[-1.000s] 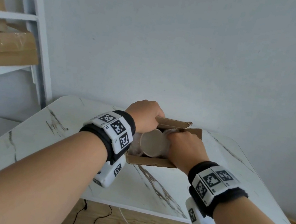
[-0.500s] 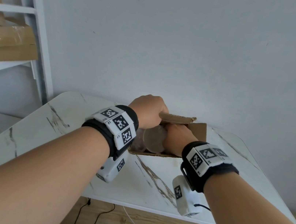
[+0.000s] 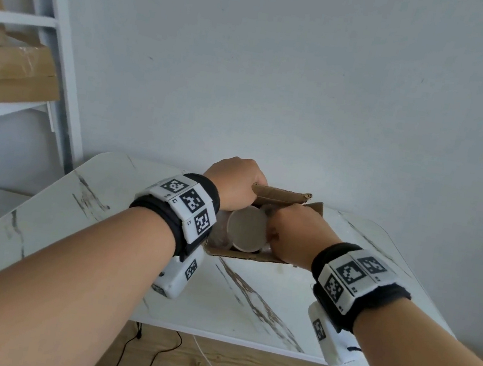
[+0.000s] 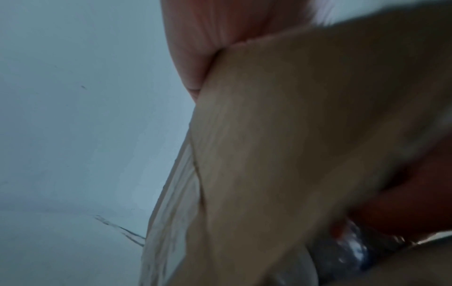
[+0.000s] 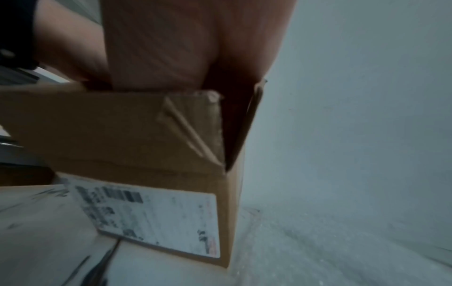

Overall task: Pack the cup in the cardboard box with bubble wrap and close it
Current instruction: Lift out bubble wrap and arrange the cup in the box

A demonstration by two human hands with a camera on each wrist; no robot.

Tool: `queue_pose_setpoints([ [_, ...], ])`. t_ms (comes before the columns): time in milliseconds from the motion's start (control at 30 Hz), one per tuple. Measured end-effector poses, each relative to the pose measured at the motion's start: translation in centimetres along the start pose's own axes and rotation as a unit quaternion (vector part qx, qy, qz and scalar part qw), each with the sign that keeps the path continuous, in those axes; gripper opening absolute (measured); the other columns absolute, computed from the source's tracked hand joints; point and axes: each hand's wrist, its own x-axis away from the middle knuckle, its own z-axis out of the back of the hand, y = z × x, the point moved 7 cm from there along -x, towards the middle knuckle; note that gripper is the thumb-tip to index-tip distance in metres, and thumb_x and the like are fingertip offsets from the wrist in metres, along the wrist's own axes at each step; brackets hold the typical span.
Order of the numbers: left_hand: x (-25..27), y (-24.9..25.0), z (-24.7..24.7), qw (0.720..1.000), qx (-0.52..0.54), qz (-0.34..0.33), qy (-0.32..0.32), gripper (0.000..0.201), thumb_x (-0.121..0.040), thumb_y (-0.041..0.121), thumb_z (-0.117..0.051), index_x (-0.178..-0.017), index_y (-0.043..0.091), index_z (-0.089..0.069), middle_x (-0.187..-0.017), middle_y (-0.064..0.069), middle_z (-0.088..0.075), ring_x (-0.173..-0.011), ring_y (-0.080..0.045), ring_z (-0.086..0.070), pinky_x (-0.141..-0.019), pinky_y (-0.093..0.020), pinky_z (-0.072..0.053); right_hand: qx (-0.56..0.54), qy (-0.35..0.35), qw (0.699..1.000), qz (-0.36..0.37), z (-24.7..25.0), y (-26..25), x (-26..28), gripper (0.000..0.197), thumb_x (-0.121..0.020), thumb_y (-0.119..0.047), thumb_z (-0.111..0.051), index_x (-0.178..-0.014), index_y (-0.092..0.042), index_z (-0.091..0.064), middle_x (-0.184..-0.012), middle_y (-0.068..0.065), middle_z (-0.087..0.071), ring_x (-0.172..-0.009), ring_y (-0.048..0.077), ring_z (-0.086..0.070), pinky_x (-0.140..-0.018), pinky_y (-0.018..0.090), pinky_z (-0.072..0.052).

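Brown corrugated cardboard box (image 3: 249,256), white shipping label with black barcode and print (image 5: 156,216) on its side. Beige round cup (image 3: 246,228) inside, off-white within. Clear silvery bubble wrap (image 4: 352,251) glints. White marble-pattern tabletop (image 3: 246,309) with grey-brown veins. Black wristbands carrying white blocks with black square-code markers (image 3: 190,203). Pale grey wall (image 3: 280,79). White shelf frame (image 3: 57,61), brown cardboard (image 3: 11,79) on it.

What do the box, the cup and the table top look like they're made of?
Box: brown corrugated cardboard, matte, with creased flaps and a paper label. Cup: smooth off-white, perhaps ceramic or paper; unclear. Table: glossy white with dark veins, marble-look; real stone or laminate, cannot tell.
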Motion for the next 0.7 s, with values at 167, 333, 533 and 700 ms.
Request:
queue_pose_setpoints([
  [167, -0.2, -0.1, 0.1, 1.000, 0.006, -0.005, -0.003, 0.028, -0.085, 0.001, -0.054, -0.087, 0.020, -0.073, -0.072, 0.002, -0.065, -0.075, -0.023, -0.059, -0.061, -0.024, -0.043, 0.052, -0.083, 0.995, 0.010, 0.0, -0.4, -0.1, 0.039, -0.090, -0.033, -0.055, -0.125, -0.015, -0.052, -0.105, 0.003, -0.069, -0.086, 0.023, -0.062, -0.071, 0.029, -0.046],
  [333, -0.2, -0.1, 0.2, 1.000, 0.004, -0.007, -0.009, 0.037, -0.085, 0.002, -0.055, -0.055, 0.023, -0.055, -0.054, 0.005, -0.046, -0.055, -0.014, -0.043, -0.052, -0.024, -0.033, 0.035, -0.216, 0.974, -0.063, -2.2, -0.5, -0.4, 0.042, -0.098, -0.019, -0.045, -0.137, -0.005, -0.044, -0.135, 0.014, -0.054, -0.121, 0.028, -0.054, -0.096, 0.032, -0.043],
  [533, -0.4, -0.1, 0.1, 1.000, 0.009, 0.004, -0.014, 0.030, -0.086, 0.003, -0.055, -0.059, 0.017, -0.058, -0.056, 0.002, -0.048, -0.055, -0.015, -0.044, -0.052, -0.023, -0.034, 0.010, -0.165, 0.980, -0.108, -1.6, 0.1, -1.2, 0.036, -0.092, -0.026, -0.052, -0.125, -0.012, -0.053, -0.115, 0.006, -0.063, -0.101, 0.024, -0.060, -0.083, 0.031, -0.049],
  [700, -0.8, -0.4, 0.0, 0.999, 0.024, 0.013, -0.020, 0.028, -0.082, -0.002, -0.054, -0.075, 0.019, -0.071, -0.071, -0.003, -0.065, -0.066, -0.020, -0.054, -0.052, -0.022, -0.040, -0.090, 0.035, 0.986, -0.134, 1.2, 2.2, -0.7, 0.020, -0.082, -0.014, -0.050, -0.080, -0.012, -0.070, -0.082, 0.008, -0.064, -0.081, 0.027, -0.062, -0.067, 0.030, -0.047],
])
